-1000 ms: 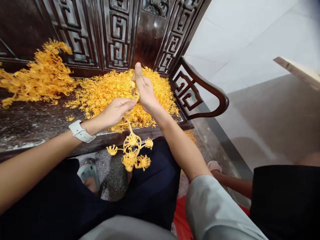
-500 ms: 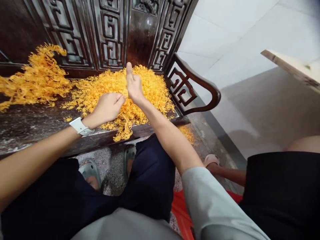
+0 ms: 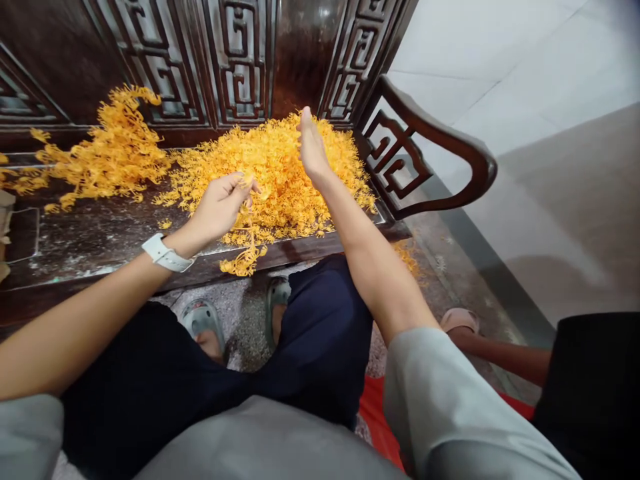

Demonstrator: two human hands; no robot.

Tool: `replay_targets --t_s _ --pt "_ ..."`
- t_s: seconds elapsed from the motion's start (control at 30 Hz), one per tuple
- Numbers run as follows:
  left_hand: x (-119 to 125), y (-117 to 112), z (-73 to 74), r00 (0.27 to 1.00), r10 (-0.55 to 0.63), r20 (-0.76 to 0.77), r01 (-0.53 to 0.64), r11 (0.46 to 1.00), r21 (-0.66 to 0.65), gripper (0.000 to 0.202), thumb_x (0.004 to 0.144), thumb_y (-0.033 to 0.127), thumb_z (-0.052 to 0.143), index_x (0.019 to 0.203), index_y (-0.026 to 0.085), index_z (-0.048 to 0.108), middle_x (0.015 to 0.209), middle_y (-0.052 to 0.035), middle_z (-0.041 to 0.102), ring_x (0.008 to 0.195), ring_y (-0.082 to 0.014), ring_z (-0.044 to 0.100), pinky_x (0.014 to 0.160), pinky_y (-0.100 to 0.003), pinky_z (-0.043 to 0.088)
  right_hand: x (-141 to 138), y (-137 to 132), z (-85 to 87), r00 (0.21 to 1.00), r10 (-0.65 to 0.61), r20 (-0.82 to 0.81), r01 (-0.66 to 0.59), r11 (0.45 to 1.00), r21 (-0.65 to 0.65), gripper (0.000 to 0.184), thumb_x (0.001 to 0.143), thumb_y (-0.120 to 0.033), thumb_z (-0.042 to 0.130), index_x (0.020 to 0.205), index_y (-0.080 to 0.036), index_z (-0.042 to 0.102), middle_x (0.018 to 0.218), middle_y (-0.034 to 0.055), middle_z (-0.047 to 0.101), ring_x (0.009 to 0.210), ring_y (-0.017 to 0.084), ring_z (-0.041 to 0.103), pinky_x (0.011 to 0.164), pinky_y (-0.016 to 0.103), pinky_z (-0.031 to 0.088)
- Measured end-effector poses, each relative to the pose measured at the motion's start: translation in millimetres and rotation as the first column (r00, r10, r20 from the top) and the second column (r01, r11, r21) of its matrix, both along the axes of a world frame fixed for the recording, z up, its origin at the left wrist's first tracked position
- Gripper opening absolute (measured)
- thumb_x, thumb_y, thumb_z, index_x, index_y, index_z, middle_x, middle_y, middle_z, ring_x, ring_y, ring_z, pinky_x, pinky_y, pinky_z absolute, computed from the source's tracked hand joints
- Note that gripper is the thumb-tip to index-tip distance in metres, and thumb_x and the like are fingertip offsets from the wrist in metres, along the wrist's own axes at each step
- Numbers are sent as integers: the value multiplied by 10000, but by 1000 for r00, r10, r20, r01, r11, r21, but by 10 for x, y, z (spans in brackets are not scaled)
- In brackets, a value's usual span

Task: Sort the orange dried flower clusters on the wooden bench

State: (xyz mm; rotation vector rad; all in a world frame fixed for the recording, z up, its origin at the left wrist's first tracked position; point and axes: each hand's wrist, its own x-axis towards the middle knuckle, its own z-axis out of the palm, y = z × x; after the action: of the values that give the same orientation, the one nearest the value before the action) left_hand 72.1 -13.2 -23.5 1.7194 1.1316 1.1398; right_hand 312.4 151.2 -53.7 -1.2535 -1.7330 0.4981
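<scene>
A large heap of orange-yellow, curly, many-legged small pieces (image 3: 280,207) lies on a dark wooden bench (image 3: 95,233). My left hand (image 3: 223,203), with a pale watch strap at the wrist, pinches the end of a strand of these pieces at the heap's near side. From beneath its fingers the strand (image 3: 243,260) hangs over the bench's front edge. My right hand (image 3: 313,147) is over the heap's right part, its thumb side up and its digits stretched away from me. I see nothing held in it, though its palm side is partly hidden.
Another pile of the orange pieces (image 3: 115,153) lies on the left of the bench. A carved armrest (image 3: 440,140) bounds the right end, and a carved backrest (image 3: 240,60) rises behind. Some pieces (image 3: 407,260) are on the floor. Another person's leg (image 3: 505,353) is at right.
My right hand has moved right, away from my left hand, and its digits have straightened. The left hand still pinches the strand. The view has shifted a little left.
</scene>
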Motion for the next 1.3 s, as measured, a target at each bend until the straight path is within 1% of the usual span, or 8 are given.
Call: replay_targets --t_s 0.23,0.37,0.63,0.8,0.93,1.03,1.17,1.3 --pt "99 155 -95 966 109 235 -83 990 -118 363 1042 551 665 962 198 647 705 -36 620 647 -183 635 604 -286 495 -531 -664 474 909 92 -406 -229 925 -304 908 922 -989 214 1097 -192 611 984 68 631 841 187 687 735 338 605" --pt "65 299 -132 931 150 332 -124 988 -97 430 977 611 748 998 205 610 764 -40 614 781 -230 719 689 -322 550 -850 -966 512 929 152 -338 -269 905 -331 809 954 -950 303 947 -192 585 769 1 474 653 134 558 584 257 495" --pt "117 139 10 925 99 366 -88 995 -46 330 898 363 795 763 205 539 710 -3 523 534 -120 481 516 -272 379 -686 -700 387 994 -48 -100 37 993 -110 665 1061 -762 408 671 -225 370 660 -18 331 668 123 437 660 262 395" --pt "-91 -187 181 984 25 177 -11 997 -81 170 891 264 730 762 229 626 704 8 581 616 -159 523 624 -335 400 -144 -376 233 906 -364 -218 338 930 -146 698 1014 -854 358 670 -249 308 646 -22 332 677 145 376 643 300 337" --pt "-341 -267 157 991 125 56 -115 981 -153 138 983 473 702 931 367 773 821 39 736 817 -234 628 835 -413 465 -282 -363 83 824 -283 -491 135 939 -316 778 836 -1030 413 873 -254 457 672 -48 427 709 131 438 652 282 390" --pt "-276 -238 160 985 172 11 -166 965 -203 134 937 451 733 881 344 792 863 35 777 802 -240 650 753 -386 482 -381 -367 126 763 -290 -578 25 906 -422 811 825 -1048 388 1003 -259 452 777 -35 539 748 138 567 695 306 511" --pt "-21 -239 229 976 217 4 -210 950 -230 164 849 348 744 782 199 758 740 -32 751 595 -203 661 554 -297 467 -286 -607 339 885 -230 -405 112 949 -294 686 916 -922 506 954 -238 507 1015 76 648 1049 212 662 891 357 588" --pt "14 -289 249 947 320 -39 -321 930 -181 215 852 321 758 734 146 718 573 -29 640 521 -199 685 433 -227 325 -426 -1108 471 920 44 -390 -181 930 -321 693 957 -912 417 981 -233 557 914 69 671 821 188 667 694 303 572"
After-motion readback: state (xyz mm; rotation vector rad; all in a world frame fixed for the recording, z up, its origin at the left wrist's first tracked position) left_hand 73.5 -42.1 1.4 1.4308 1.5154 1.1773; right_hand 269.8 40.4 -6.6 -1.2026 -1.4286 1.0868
